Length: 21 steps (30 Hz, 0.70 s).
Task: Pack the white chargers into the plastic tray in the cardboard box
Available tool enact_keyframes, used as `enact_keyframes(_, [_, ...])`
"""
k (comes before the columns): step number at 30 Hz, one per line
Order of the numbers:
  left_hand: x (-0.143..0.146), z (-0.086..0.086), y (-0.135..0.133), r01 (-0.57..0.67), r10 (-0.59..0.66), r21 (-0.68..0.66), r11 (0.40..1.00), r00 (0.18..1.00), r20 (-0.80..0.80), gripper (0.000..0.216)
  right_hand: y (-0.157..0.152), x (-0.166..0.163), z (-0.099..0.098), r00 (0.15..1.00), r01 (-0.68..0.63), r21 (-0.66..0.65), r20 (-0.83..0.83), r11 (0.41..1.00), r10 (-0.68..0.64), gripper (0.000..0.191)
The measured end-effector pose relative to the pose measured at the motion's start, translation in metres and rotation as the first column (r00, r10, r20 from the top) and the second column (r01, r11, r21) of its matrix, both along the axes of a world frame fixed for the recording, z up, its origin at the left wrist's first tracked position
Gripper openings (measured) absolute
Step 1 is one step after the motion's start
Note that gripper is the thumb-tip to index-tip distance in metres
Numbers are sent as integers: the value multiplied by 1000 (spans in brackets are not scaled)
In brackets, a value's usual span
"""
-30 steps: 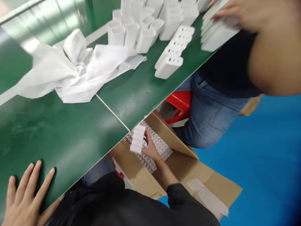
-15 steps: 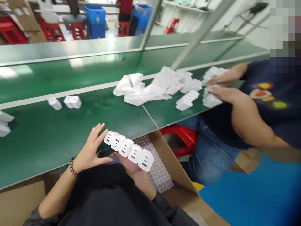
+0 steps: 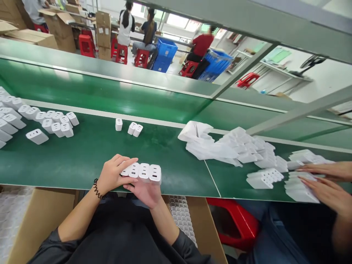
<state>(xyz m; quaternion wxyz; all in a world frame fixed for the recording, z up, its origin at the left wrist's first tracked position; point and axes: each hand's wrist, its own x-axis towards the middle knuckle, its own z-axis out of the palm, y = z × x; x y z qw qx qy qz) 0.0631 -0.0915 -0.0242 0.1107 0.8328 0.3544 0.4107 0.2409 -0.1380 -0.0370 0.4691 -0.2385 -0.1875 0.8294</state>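
My right hand [image 3: 144, 192] lies palm up under a row of several white chargers [image 3: 143, 172] and holds them at the near edge of the green table [image 3: 90, 157]. My left hand [image 3: 112, 175] grips the left end of that same row, fingers curled over it. Both hands are closed on the row. Three loose white chargers [image 3: 129, 127] stand further back on the table. A larger group of white chargers [image 3: 41, 123] lies at the far left.
A co-worker's hands [image 3: 321, 183] press on stacks of white chargers [image 3: 299, 183] at the right, near crumpled white wrapping [image 3: 203, 145]. A cardboard box [image 3: 192, 223] with a clear cell tray sits below the table edge, beside a red stool [image 3: 233, 220]. People sit in the background.
My right hand lifted the row of chargers out of the box up to the table edge. My left hand left the table top and closed on the row's left end. The view swung upward.
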Motion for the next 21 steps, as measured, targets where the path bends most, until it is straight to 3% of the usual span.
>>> enact_keyframes(7, [-20,7,4,-119,102,-124,985,986,-131,48,16,6,-4,986,-136,-47,93,990,140,54])
enact_keyframes(10, [-28,15,7,-174,142,-95,980,952,-271,47,19,9,-5,986,-76,-44,148,996,82,41])
enact_keyframes(15, [-31,18,15,-215,172,-27,976,847,-503,45,24,18,-6,957,132,-48,267,990,-114,22])
enact_keyframes(21, [-30,13,23,-154,102,-64,986,861,-499,60,24,26,-4,941,194,-20,288,981,-180,27])
